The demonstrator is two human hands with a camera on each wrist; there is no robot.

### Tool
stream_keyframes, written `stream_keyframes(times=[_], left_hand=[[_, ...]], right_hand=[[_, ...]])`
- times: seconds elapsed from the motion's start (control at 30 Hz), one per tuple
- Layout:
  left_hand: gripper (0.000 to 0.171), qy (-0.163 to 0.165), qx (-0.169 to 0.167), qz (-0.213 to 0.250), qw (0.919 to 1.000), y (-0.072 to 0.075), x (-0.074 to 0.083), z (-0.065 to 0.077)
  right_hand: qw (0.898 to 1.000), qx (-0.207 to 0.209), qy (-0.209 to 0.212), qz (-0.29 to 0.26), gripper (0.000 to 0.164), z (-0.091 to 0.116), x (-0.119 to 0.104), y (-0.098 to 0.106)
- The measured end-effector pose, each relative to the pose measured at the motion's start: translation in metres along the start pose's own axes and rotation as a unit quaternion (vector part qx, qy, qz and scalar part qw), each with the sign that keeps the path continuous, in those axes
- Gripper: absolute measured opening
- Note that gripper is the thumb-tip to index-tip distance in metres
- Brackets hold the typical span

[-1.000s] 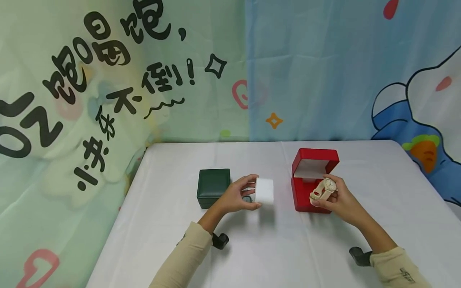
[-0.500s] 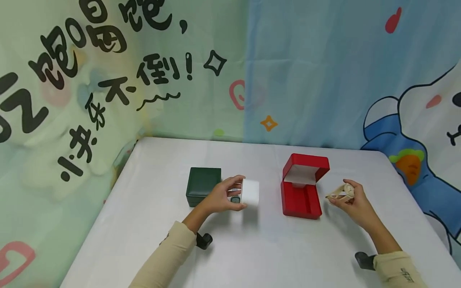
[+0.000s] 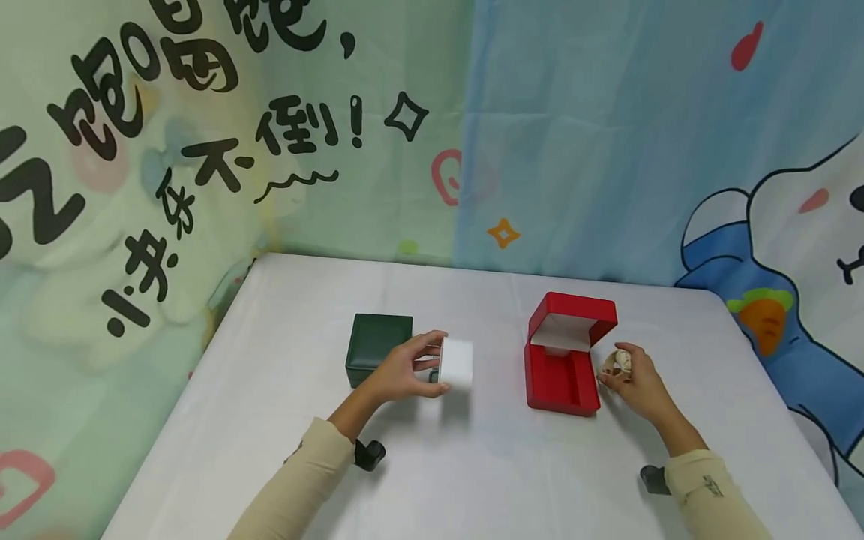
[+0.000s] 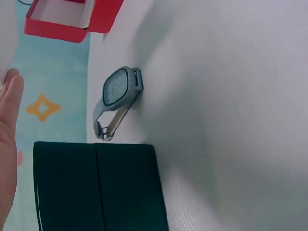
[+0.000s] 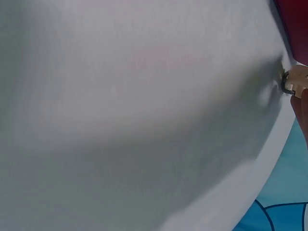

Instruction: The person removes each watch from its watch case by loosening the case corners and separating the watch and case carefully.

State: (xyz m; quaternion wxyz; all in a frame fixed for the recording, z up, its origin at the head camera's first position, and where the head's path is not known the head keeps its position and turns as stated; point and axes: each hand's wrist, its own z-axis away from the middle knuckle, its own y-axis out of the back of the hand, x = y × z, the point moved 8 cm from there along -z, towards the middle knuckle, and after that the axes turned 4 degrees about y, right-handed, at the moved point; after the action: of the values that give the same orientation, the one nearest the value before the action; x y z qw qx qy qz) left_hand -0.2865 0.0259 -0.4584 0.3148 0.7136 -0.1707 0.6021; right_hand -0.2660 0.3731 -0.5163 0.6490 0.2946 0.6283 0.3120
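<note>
My left hand [image 3: 408, 371] holds a white, box-like piece [image 3: 457, 364] above the table, thumb below and fingers above. Behind that hand a grey-green wristwatch [image 4: 118, 89] stands on the cloth with its strap looped; the head view shows only a bit of it. To its left is a closed dark green box [image 3: 379, 345]. My right hand [image 3: 637, 386] pinches a beige wristwatch [image 3: 617, 363] low, close beside the right side of a red box [image 3: 560, 379]. The red box has its lid raised, showing a white lid lining and a ridge inside.
A white cloth covers the table [image 3: 499, 480]. Behind it hangs a printed curtain [image 3: 574, 150] in green and blue. Black wrist cameras stick out below both sleeves, the left camera [image 3: 369, 455] and the right camera [image 3: 653, 480].
The right hand took the beige wristwatch from over the red box out to the right, then lower and back beside the box. The left hand keeps its hold; the head view shifted.
</note>
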Motion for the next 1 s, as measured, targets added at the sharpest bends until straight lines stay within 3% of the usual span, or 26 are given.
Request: stream_keyframes(times=[0.2, 0.4, 0.5, 0.67, 0.8, 1.0], left_hand=[[0.074, 0.005, 0.011, 0.006, 0.9999, -0.001, -0.023, -0.005], [0.073, 0.005, 0.007, 0.0, 1.0, -0.003, -0.028, -0.005], [0.073, 0.011, 0.004, 0.0, 0.9999, -0.005, -0.028, -0.003], [0.072, 0.02, 0.005, 0.007, 0.9998, -0.005, -0.019, 0.003], [0.071, 0.021, 0.001, 0.009, 0.9998, -0.005, -0.005, 0.01], [0.071, 0.013, 0.0, -0.007, 0.9999, -0.004, 0.005, 0.012]], right_hand=[[0.999, -0.025, 0.017, 0.013, 0.065, -0.001, 0.006, -0.011], [0.995, -0.024, 0.065, 0.068, 0.068, 0.0, 0.008, -0.019], [0.993, -0.042, 0.044, 0.104, 0.078, 0.003, 0.013, -0.026], [0.99, -0.078, 0.0, 0.114, 0.09, 0.006, 0.018, -0.031], [0.995, -0.058, -0.004, 0.081, 0.093, 0.008, 0.019, -0.024], [0.999, 0.006, -0.02, 0.03, 0.096, 0.012, 0.023, -0.005]])
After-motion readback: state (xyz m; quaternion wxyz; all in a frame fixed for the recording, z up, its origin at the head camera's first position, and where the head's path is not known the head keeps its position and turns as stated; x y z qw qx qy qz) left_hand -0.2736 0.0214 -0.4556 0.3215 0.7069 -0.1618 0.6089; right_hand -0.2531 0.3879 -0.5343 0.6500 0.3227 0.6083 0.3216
